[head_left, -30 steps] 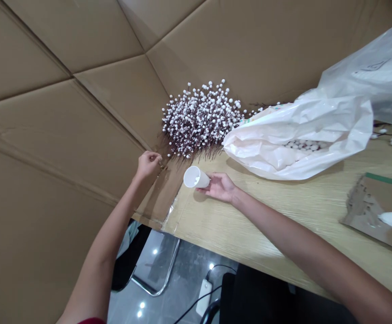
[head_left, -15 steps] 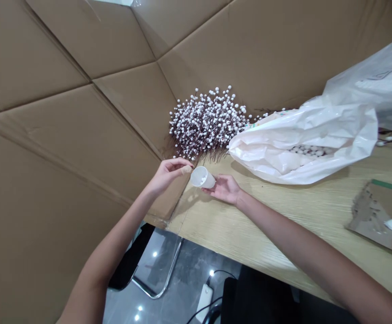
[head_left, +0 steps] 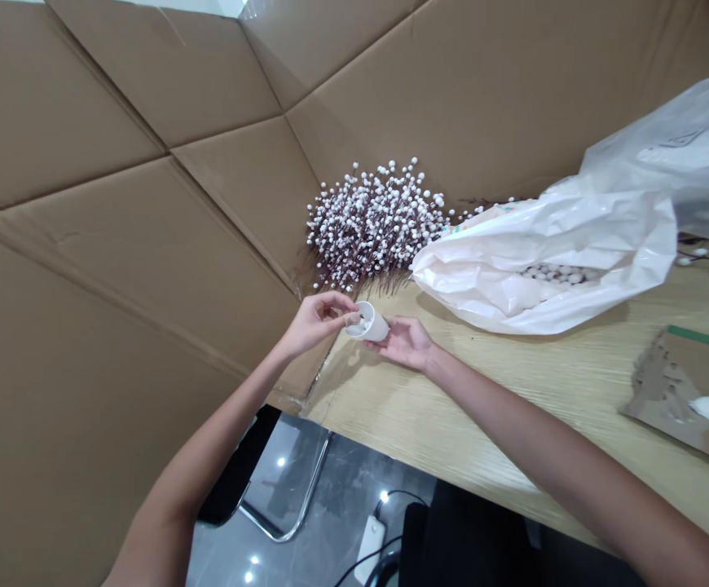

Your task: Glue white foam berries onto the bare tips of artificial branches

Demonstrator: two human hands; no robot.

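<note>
My right hand [head_left: 404, 342] is wrapped round a small white cup [head_left: 376, 328], tipped so that its mouth faces left. Several white balls [head_left: 363, 325] show inside the cup. The fingers of my left hand [head_left: 323, 319] are pinched together at the cup's mouth, their tips just over its rim; what they hold, if anything, is too small to name. Just behind both hands lies a thick bunch of dark stems with white berries [head_left: 376, 220]. To the right, an open white plastic bag [head_left: 482, 281] has more white berries [head_left: 559, 274] inside.
A cardboard wall [head_left: 147, 236] closes off the left and back of the wooden table [head_left: 452, 424]. A clear plastic bag [head_left: 653, 155] lies at the back right. On the right sits a cardboard piece [head_left: 666, 391] with a white patch. Below, a white power strip [head_left: 370, 546] is on the floor.
My left hand has moved right, its pinched fingertips coming from beside the cup to its mouth. My right hand and the cup have hardly moved.
</note>
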